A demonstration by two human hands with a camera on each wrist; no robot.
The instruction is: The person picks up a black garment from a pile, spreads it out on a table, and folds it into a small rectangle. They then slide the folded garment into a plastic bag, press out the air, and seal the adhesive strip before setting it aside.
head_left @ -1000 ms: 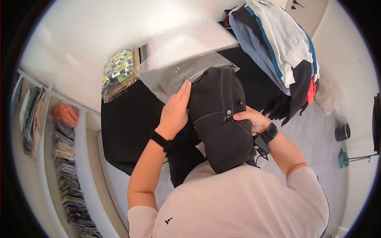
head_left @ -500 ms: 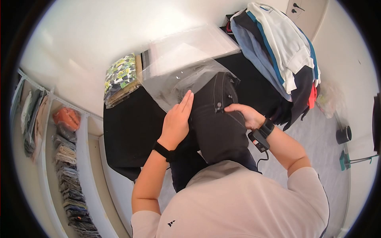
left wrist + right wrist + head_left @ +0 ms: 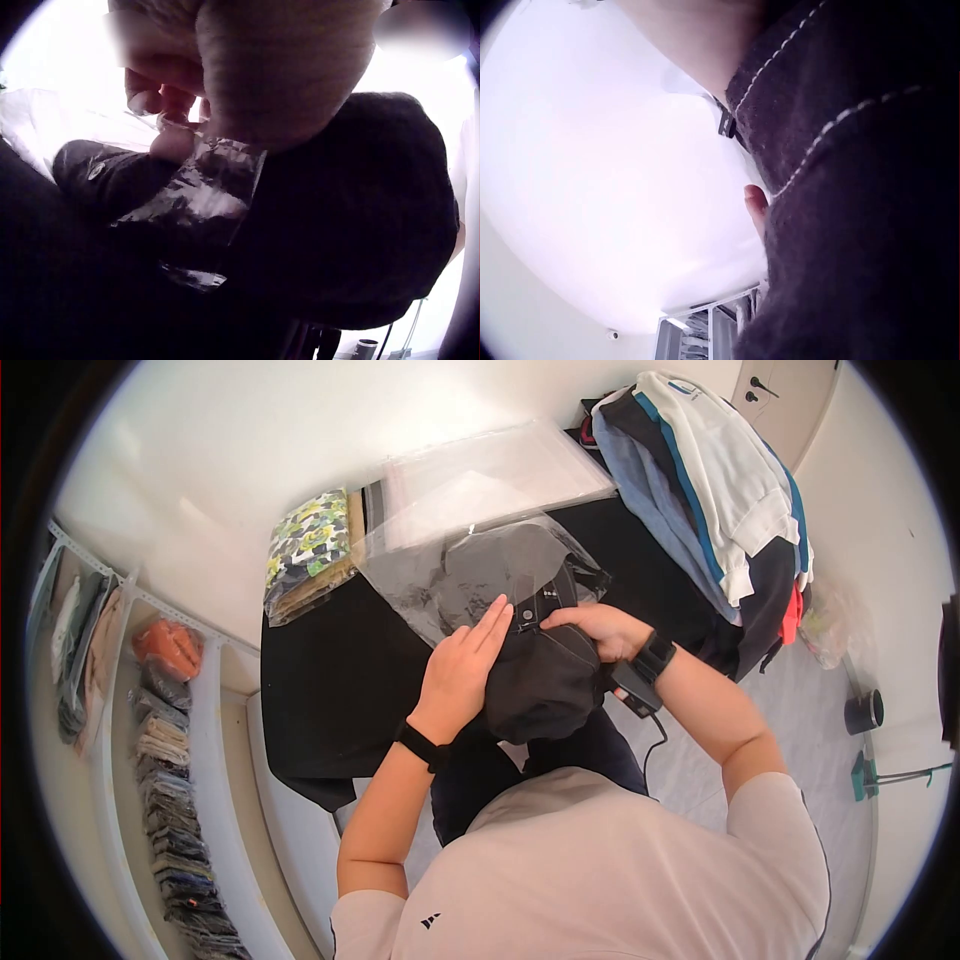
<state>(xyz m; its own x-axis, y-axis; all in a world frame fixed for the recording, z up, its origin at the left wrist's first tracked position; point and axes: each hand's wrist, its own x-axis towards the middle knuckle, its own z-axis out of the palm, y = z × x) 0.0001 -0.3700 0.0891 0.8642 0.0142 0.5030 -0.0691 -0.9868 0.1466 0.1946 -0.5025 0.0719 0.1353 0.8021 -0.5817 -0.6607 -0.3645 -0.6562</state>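
Folded black trousers (image 3: 545, 685) with pale stitching and a waist button lie half inside a clear plastic bag (image 3: 415, 585) on the black-covered table. My right hand (image 3: 612, 630) grips the trousers at the waistband, thumb on top near the button, its other fingers mostly hidden beneath. At the bag's mouth, my left hand (image 3: 462, 675) has two fingers stretched along the trousers' left side. In the left wrist view its other fingers bend at a crinkled flap of the bag (image 3: 210, 195), pinching it beside the dark cloth. Stitched trousers (image 3: 840, 195) fill the right wrist view's right side.
Flat clear bags (image 3: 490, 475) are stacked at the table's back. Packed garments with a leafy print (image 3: 310, 545) lie at back left. A pile of sweatshirts (image 3: 700, 480) hangs over the right edge. Shelves of bagged clothes (image 3: 180, 810) stand on the left.
The trousers have moved forward and away from my body, deeper into the bag. My right hand has travelled forward with them. The left hand has shifted slightly right along the bag's mouth.
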